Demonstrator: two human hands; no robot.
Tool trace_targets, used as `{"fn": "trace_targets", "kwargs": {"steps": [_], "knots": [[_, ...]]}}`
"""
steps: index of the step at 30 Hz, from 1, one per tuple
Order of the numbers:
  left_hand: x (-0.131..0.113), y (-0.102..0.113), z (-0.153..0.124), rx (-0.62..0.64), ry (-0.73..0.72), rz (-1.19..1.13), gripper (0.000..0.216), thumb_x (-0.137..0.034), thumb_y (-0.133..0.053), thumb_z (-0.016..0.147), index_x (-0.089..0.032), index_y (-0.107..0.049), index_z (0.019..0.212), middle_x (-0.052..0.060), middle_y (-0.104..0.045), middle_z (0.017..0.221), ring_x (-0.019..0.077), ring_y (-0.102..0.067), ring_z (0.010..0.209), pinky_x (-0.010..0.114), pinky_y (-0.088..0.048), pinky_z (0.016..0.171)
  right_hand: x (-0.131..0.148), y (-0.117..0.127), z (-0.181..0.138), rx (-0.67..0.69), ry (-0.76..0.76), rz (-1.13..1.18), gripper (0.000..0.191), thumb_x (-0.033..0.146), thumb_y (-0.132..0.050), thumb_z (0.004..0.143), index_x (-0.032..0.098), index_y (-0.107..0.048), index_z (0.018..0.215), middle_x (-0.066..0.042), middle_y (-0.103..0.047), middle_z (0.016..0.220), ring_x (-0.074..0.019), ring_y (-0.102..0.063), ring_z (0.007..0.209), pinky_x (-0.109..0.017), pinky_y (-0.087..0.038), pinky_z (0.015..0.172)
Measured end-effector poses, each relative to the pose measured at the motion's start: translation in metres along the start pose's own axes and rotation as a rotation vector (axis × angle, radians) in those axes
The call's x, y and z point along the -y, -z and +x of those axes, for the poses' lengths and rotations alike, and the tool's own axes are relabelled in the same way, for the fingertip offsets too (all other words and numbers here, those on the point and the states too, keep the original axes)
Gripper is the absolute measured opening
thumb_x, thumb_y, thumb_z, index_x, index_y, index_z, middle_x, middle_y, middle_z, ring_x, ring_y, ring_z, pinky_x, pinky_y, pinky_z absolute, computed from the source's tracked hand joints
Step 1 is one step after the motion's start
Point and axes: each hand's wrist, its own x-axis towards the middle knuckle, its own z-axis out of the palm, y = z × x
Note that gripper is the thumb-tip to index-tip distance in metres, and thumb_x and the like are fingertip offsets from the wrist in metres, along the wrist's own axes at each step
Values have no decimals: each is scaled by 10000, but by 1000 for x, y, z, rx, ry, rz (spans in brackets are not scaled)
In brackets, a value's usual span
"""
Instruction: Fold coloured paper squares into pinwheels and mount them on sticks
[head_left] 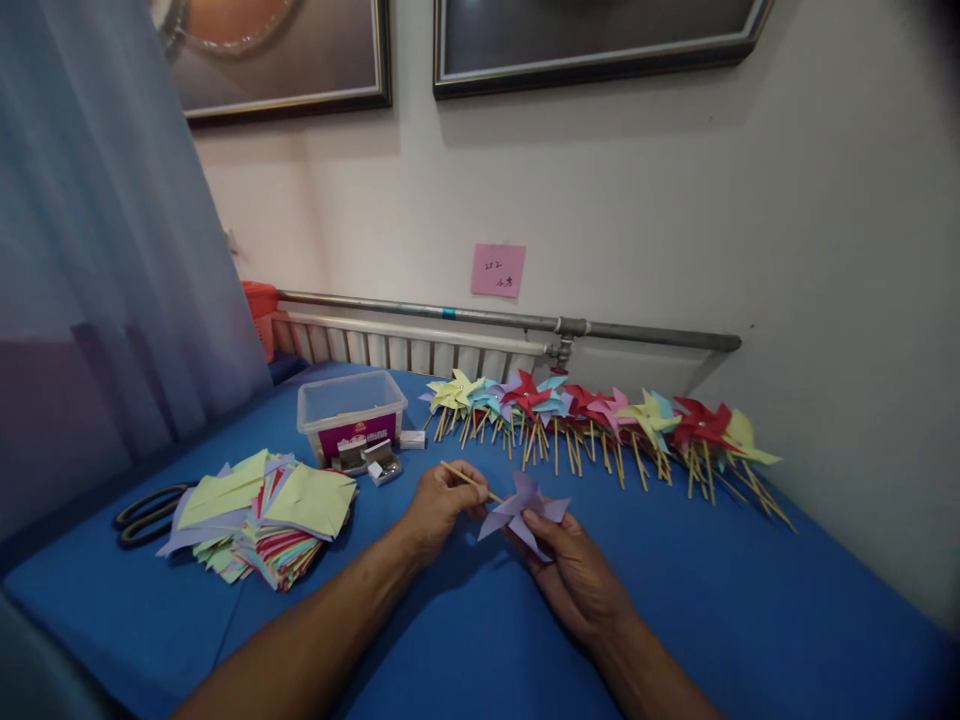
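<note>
1. Left hand (448,508): thumb and fingers closed in a pinch around a thin stick (459,473). Stick slants down toward the right; its far end lies at the edge of the pinwheel. Cannot tell whether the two are joined.
2. Right hand (574,570): holds the purple pinwheel (523,503), thumb pressed on the front, fingers mostly hidden behind. Pinwheel is above the blue cloth (450,640), between the hands.
3. Handling, pinwheel (judged): paper, very light, springy at the curved blades, easily creased or torn. Best hold is near the middle, where the folds gather; a light pinch should do. Blade tips look too floppy to carry load.
4. Handling, stick (judged): wooden-looking, light, stiff, probably brittle if bent hard. Grip along the shaft, leaving the end nearest the paper free.
5. Just beyond the left hand: small open boxes (383,463), contents too small to identify, beside a clear plastic tub (352,405).
6. Farther left: loose paper pile (274,520), partly covering the scissors (146,515); sheets likely slide over one another.
7. Far side, near the wall: row of pinwheels on sticks (529,395), overlapping; blades likely to snag.
</note>
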Motion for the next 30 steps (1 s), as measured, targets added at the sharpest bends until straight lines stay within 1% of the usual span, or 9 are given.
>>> {"fn": "trace_targets", "kwargs": {"steps": [3, 7, 12, 14, 16, 18, 22, 26, 30], "knots": [[-5, 8, 2, -25, -37, 37, 200, -275, -798, 606, -147, -681, 706, 7, -621, 566, 116, -542, 513, 236, -407, 553, 4, 2, 1, -18, 15, -14, 398, 278, -987, 558, 211, -760, 878, 0, -782, 897, -173, -711, 844, -331, -591, 869], [-13, 22, 5, 56, -26, 134, 192, -274, -802, 594, -149, -694, 691, 5, -625, 579, 120, -543, 527, 243, -412, 571, 6, 3, 3, -39, 54, -43, 394, 283, -986, 561, 215, -763, 878, 4, -776, 897, -178, -704, 846, -353, -603, 860], [-19, 33, 4, 161, -28, 472, 128, -276, -711, 678, -155, -720, 720, -3, -614, 583, 128, -514, 550, 243, -359, 571, 6, 5, 7, -89, 78, -53, 416, 304, -1002, 518, 194, -754, 834, -3, -774, 870, -166, -698, 818, -305, -592, 804], [-19, 34, 2, 181, -117, 698, 79, -214, -652, 710, -171, -718, 714, -4, -616, 609, 135, -504, 577, 247, -326, 581, 6, 7, 8, -110, 87, -58, 427, 305, -1008, 499, 193, -748, 818, 4, -771, 840, -157, -694, 788, -285, -583, 772], [-18, 33, 0, 181, -243, 914, 108, -136, -610, 715, -190, -702, 700, 0, -634, 651, 144, -513, 622, 256, -303, 605, 7, 8, 9, -114, 99, -67, 428, 306, -1009, 491, 193, -745, 809, 8, -767, 815, -154, -693, 762, -282, -579, 756], [-17, 32, -1, 148, -309, 1032, 137, -98, -589, 722, -202, -675, 701, -2, -635, 669, 152, -518, 644, 264, -288, 621, 7, 9, 10, -109, 111, -75, 430, 307, -1008, 490, 195, -748, 814, 11, -767, 805, -152, -693, 747, -277, -576, 746], [-15, 28, -1, 17, -246, 996, 133, -111, -547, 776, -215, -617, 730, -25, -575, 632, 155, -508, 618, 263, -280, 610, 7, 9, 10, -117, 115, -76, 418, 299, -1005, 496, 215, -735, 803, 30, -760, 790, -147, -689, 732, -272, -576, 728], [-12, 16, -5, 6, -188, 868, 136, -130, -535, 790, -223, -632, 765, -42, -547, 601, 150, -491, 594, 257, -275, 593, 8, 9, 9, -132, 118, -58, 425, 315, -1006, 494, 213, -733, 805, 26, -755, 797, -153, -685, 756, -285, -584, 749], [-10, 6, -11, -28, -238, 886, 195, -244, -522, 887, -209, -654, 746, -26, -560, 609, 153, -494, 605, 265, -270, 608, 12, 13, 10, -128, 116, -28, 422, 329, -999, 516, 220, -739, 830, 16, -763, 839, -174, -694, 844, -314, -599, 807]]}}
